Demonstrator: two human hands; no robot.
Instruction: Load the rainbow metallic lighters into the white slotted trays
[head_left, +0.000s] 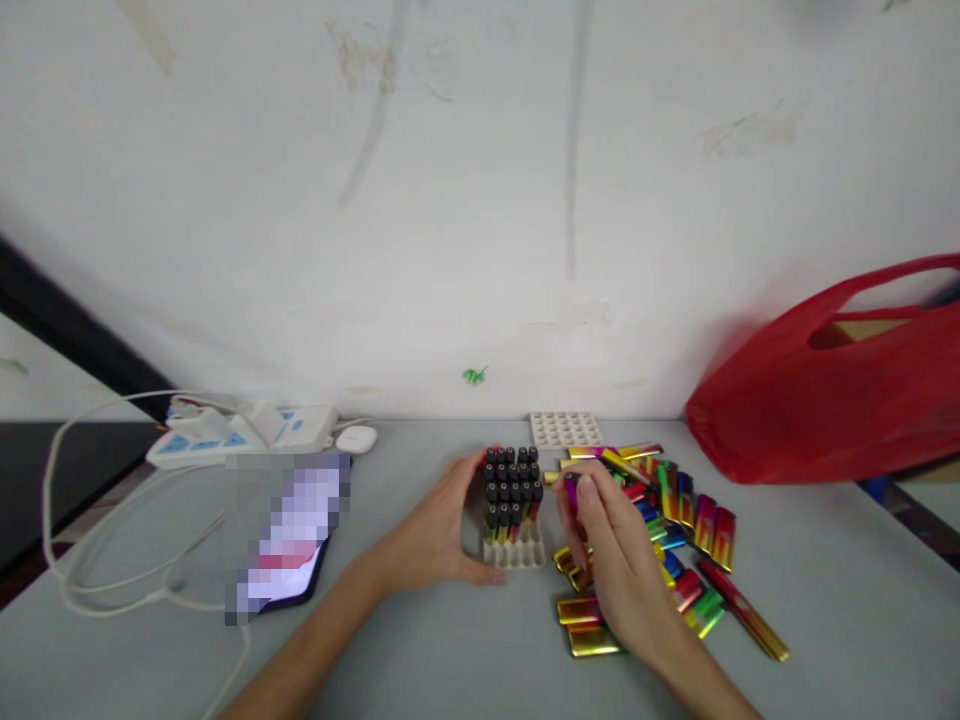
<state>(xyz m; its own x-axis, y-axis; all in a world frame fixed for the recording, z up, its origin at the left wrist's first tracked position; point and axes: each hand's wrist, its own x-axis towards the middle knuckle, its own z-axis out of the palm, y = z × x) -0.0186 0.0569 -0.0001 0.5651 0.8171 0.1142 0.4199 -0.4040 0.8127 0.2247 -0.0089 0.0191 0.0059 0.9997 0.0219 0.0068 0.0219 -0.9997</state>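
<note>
A white slotted tray [517,556] stands on the grey table, holding several rows of slim upright sticks [514,490] with black tops and shiny coloured sides. The slots along its near edge are bare. My left hand [435,530] is curved around the tray's left side, thumb at the near edge and fingertips at the far left corner. Just right of the tray, my right hand [611,550] pinches a shiny purple stick [572,488] with a dark end, partly hidden by the fingers. Beneath and beyond that hand lies a loose heap of shiny multicoloured sticks [705,525].
Against the wall sits another white slotted tray [566,429]. A red bag [840,390] stands at the right. On the left are a power strip [247,435] with white cables, a small white case [356,439] and a phone [296,535] with a lit, blurred screen.
</note>
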